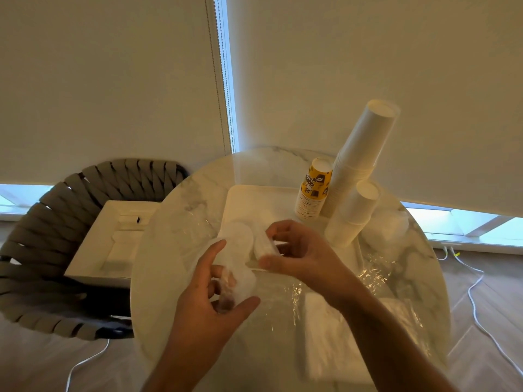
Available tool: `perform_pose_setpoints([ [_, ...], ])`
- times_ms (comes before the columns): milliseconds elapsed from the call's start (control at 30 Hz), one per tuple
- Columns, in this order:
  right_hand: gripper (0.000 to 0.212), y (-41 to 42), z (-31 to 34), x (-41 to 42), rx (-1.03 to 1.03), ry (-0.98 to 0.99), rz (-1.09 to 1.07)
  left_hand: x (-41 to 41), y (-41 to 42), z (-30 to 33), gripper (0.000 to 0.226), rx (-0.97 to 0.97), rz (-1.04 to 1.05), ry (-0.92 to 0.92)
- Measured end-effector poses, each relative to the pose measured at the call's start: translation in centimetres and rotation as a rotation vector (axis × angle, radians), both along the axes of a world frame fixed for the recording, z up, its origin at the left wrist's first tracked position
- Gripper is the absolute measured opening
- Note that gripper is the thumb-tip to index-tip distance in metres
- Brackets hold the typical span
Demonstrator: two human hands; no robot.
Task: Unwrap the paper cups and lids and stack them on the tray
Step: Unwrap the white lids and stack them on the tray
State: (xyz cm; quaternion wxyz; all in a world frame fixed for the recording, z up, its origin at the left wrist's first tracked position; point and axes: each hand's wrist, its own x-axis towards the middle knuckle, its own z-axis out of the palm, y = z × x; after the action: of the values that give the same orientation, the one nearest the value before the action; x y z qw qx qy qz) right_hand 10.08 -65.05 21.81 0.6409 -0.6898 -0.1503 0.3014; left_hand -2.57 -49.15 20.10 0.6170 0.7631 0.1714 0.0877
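Observation:
My left hand (210,290) grips the lower end of a stack of translucent white lids (240,250) held over the white tray (254,196). My right hand (297,250) pinches another part of the lids, or their clear wrap, at the upper end; blur hides which. On the tray's far right stand a tall leaning stack of white paper cups (362,154), a shorter white cup stack (353,213) and a stack of yellow printed cups (312,190), all upside down.
Crumpled clear plastic wrap (373,278) lies on the round marble table (175,222) at the right and near me. A woven chair (42,236) at the left carries a white box (113,239). White cables (475,306) run over the floor.

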Motion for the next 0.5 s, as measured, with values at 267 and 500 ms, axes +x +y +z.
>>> perform_pose_setpoints([
  [267, 0.052, -3.1, -6.0, 5.3, -0.641, -0.470, -0.246, -0.3, 0.0, -0.1, 0.082, 0.046, 0.028, 0.026],
  [500, 0.058, -4.0, -10.3, 6.7, -0.928, -0.546, -0.108, -0.6, 0.2, -0.4, 0.064, 0.163, 0.044, 0.040],
])
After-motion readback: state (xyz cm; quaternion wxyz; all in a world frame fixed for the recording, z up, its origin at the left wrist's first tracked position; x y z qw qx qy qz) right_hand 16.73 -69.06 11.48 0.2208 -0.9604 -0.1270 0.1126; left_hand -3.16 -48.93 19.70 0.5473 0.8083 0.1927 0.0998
